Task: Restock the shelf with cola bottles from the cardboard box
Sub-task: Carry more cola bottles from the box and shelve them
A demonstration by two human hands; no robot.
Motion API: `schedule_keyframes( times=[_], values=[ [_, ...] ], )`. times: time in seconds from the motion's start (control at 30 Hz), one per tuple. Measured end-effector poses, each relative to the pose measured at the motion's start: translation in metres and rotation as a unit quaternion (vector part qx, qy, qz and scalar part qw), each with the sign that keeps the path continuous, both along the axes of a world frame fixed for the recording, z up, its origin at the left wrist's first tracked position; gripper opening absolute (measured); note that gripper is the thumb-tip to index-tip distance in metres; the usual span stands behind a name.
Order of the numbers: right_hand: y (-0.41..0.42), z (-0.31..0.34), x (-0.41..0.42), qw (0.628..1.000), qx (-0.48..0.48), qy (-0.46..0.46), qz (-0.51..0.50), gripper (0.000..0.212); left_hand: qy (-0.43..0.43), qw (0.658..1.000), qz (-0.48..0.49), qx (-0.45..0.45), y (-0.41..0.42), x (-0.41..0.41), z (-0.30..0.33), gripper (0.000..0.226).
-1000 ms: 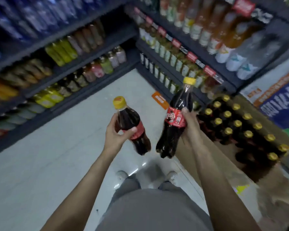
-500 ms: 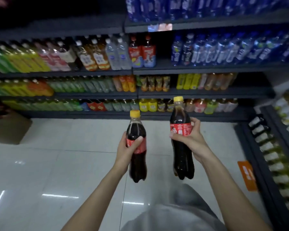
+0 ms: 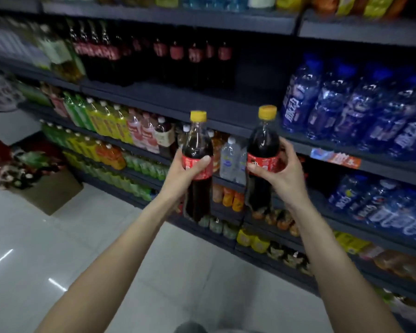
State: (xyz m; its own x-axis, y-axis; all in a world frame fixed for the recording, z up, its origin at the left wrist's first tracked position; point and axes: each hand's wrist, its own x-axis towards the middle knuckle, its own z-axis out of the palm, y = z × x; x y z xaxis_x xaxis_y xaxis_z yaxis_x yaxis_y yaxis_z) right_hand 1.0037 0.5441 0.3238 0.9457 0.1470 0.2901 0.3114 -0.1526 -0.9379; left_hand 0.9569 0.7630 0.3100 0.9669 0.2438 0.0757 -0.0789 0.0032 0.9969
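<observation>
Left hand [image 3: 178,179], right hand [image 3: 283,174] each grip 1 smooth, yellow-capped cola bottle.

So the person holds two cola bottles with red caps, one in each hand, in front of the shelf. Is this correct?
Not quite: the caps are yellow, not red; only the labels are red. The head view shows the left hand holding one cola bottle and the right hand the other, in front of the shelf.

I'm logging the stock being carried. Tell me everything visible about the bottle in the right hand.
The cola bottle is clear plastic, filled with dark liquid, with a yellow cap and a red label. It is upright, held in the air before the shelves. The right hand grips it round the label; nothing else touches it.
</observation>
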Motion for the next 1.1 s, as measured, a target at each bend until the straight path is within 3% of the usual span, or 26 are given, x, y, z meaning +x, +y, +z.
schedule_keyframes(
  times=[0.17,0.37,0.6,0.83,1.0,1.1],
  values=[
    [0.031,0.033,0.11,0.978,-0.101,-0.177,-0.035,0.075,-0.146,0.985,0.056,0.069,0.03,0.121,0.044,0.062],
    [0.067,0.036,0.224,0.936,-0.135,-0.306,-0.108,0.076,-0.24,0.965,0.024,0.102,0.056,0.264,0.051,0.068],
    [0.105,0.012,0.344,0.931,-0.14,-0.289,-0.172,0.077,-0.263,0.963,0.018,0.061,0.07,0.394,0.028,0.084],
    [0.133,0.007,0.427,0.938,-0.131,-0.244,-0.21,0.078,-0.265,0.963,0.033,-0.033,0.072,0.456,0.019,0.076],
    [0.145,0.012,0.461,0.947,-0.078,-0.237,-0.203,0.081,-0.288,0.948,0.074,0.113,0.074,0.488,0.01,0.094],
    [0.156,0.012,0.479,0.948,-0.066,-0.247,-0.189,0.076,-0.256,0.932,0.084,0.243,0.078,0.492,-0.009,0.102]
  ],
)
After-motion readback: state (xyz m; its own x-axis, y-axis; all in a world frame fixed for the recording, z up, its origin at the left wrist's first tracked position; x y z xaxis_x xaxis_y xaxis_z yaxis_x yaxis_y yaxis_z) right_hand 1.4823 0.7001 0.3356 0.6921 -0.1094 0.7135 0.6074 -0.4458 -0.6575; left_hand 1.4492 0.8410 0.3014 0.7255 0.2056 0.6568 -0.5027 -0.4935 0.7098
